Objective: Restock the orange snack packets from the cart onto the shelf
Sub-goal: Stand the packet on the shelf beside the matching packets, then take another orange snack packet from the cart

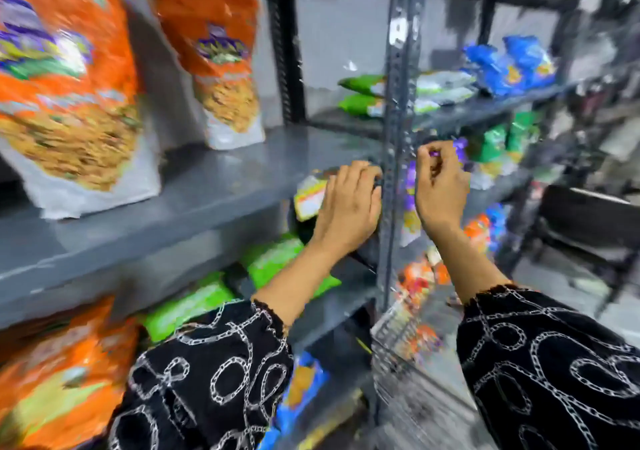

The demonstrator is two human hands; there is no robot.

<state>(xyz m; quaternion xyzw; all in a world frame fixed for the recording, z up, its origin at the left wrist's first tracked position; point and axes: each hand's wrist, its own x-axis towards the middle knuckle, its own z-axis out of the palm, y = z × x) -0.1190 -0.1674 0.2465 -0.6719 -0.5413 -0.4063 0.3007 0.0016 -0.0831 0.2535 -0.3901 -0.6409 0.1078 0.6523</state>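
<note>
Two orange snack packets stand upright on the grey shelf [207, 179]: a large near one [65, 78] at left and a farther one [221, 65]. My left hand [349, 207] lies fingers-down over a packet showing a yellow-and-white label [309, 197] at the shelf's right end, next to the grey metal upright [394, 137]. My right hand [440, 179] is just beyond the upright with fingers curled; a purple scrap shows between them, and blur hides what it is. The wire cart [398, 338] below holds orange packets [415, 283].
Green packets [277, 262] lie on the shelf below, with another orange packet [59, 373] at lower left and a blue one [304, 390] lower down. The neighbouring rack carries blue packets [509, 65] and green packets [360, 96]. The whole view is motion-blurred.
</note>
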